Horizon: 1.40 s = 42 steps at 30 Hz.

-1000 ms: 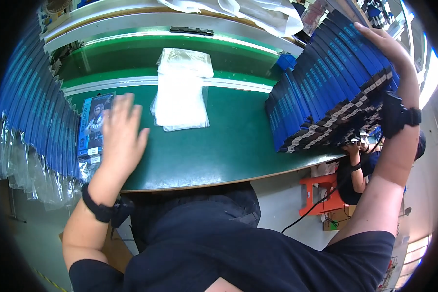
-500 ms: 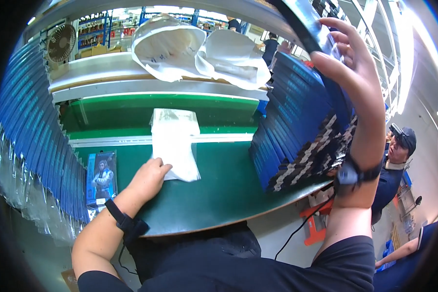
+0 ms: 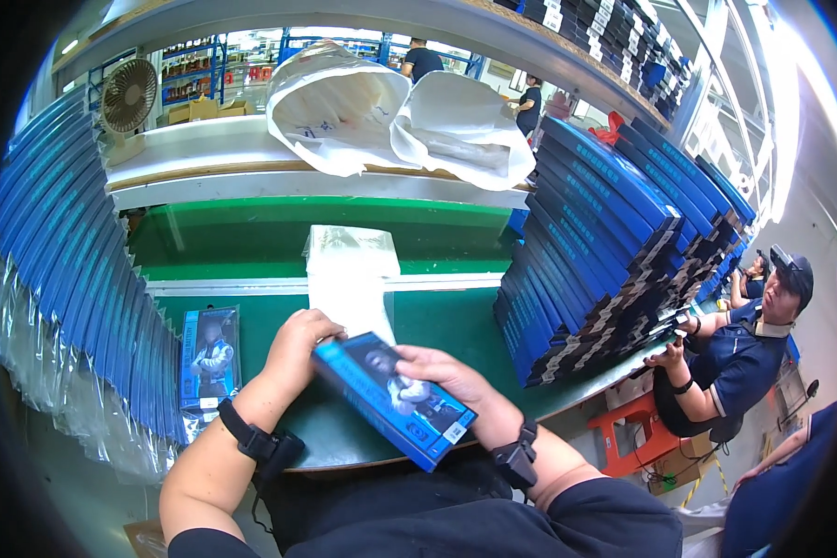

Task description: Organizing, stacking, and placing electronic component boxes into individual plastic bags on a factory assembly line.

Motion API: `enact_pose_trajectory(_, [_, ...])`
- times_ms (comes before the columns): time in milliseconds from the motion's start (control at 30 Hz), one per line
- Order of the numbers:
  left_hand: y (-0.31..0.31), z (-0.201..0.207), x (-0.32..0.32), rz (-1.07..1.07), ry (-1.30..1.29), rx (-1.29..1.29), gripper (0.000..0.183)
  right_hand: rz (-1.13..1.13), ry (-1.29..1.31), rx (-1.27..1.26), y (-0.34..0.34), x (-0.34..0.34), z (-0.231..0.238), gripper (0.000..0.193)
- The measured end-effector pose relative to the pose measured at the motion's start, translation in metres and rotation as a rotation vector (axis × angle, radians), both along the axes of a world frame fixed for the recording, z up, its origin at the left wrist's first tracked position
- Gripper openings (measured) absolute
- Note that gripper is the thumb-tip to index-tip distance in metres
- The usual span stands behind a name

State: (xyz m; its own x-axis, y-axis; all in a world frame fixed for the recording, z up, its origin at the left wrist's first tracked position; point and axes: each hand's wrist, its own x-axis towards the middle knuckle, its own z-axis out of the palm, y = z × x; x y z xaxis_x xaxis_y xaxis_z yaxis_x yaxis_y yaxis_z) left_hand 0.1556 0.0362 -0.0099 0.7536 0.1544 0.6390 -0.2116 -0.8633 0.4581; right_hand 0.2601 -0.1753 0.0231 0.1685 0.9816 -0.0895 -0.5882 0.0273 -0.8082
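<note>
We saw the blue box [image 3: 391,400] tilted above the near edge of the green table [image 3: 460,321], in front of the wearer's body, its printed face turned up. The right hand [image 3: 448,370] had closed on its far long side, thumb laid over the front, the remaining fingers mostly hidden. The left hand [image 3: 302,344] was curled with little gap between its fingers, at the box's upper left corner and over the lower part of the clear bags [image 3: 352,256]; we could not tell whether it pinched a bag, the box or nothing.

For steady handling, we judged that the right grip was best kept firm but light, the thumb flat so the card would not dent, and the box's corners clear of the thin film, which looked easy to snag.

As for writing, we noted pale lettering along the box's left margin, a picture of a figure beside it, and a small white label [image 3: 455,432] near the lower corner. A second box [image 3: 209,363] at the left bore similar print, and pale characters ran along the spines of the left row [image 3: 70,270] and the right stack [image 3: 591,242], mostly too small for us to read
</note>
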Motion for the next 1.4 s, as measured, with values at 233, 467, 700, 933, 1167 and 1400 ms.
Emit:
enact_pose_trajectory(233, [0.013, -0.003, 0.008, -0.202, 0.101, -0.252, 0.016, 0.156, 0.043, 0.035, 0.036, 0.012, -0.019, 0.061])
enact_pose_trajectory(467, [0.013, 0.002, -0.006, 0.054, 0.380, -0.852, 0.018, -0.013, -0.032, -0.098, 0.015, 0.020, -0.025, 0.053])
enact_pose_trajectory(700, [-0.006, 0.023, -0.002, 0.170, 0.398, -0.385, 0.015, 0.080, -0.227, -0.052, 0.035, 0.031, -0.028, 0.071])
enact_pose_trajectory(933, [-0.008, 0.026, -0.007, 0.179, 0.604, -0.212, 0.025, -0.177, -0.250, -0.076, 0.021, 0.024, -0.039, 0.056])
enact_pose_trajectory(1167, [-0.033, 0.032, -0.010, 0.006, 0.293, 0.251, 0.032, -0.343, -0.476, -0.056, 0.012, 0.009, -0.046, 0.058])
enact_pose_trajectory(1400, [-0.047, 0.021, -0.013, -0.053, 0.211, 0.069, 0.028, -0.458, -0.340, -0.079, -0.004, 0.003, -0.055, 0.024])
